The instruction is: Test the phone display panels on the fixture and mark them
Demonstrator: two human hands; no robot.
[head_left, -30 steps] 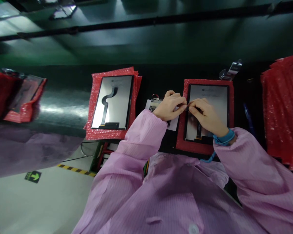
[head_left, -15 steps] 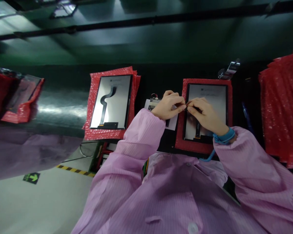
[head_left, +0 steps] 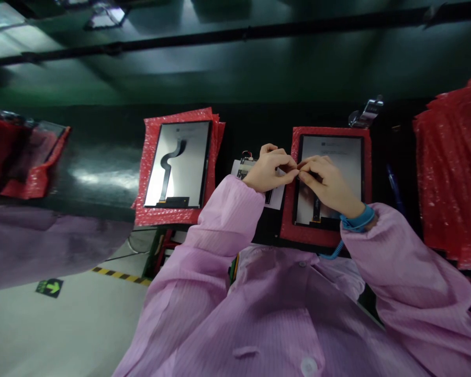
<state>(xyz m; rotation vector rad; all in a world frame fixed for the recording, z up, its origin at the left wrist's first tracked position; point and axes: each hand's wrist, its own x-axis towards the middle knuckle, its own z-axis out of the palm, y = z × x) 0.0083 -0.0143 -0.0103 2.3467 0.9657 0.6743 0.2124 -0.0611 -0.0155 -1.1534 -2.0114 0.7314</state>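
My left hand (head_left: pixel 273 168) and my right hand (head_left: pixel 326 183) meet fingertip to fingertip over the left edge of a display panel (head_left: pixel 343 157). Both are closed in a pinch; whatever lies between the fingertips is too small to make out. The panel rests on red bubble wrap (head_left: pixel 367 180), and a dark flex cable (head_left: pixel 316 209) shows at its lower part, partly behind my right hand. Beneath my left hand are a white sheet (head_left: pixel 277 199) and a small board (head_left: pixel 245 167), mostly covered. A blue wrist strap (head_left: pixel 358 218) circles my right wrist.
Left of my hands, a second display panel (head_left: pixel 192 162) with a curved flex cable lies on red bubble wrap. Red bubble bags (head_left: pixel 451 178) are piled at the right, near a blue pen (head_left: pixel 394 186). A metal clamp (head_left: pixel 367 112) stands behind. Another person's sleeve (head_left: pixel 51 246) is at left.
My hands stay pinched together in nearly the same place, with only slight finger movement. The whole view has shifted a little.
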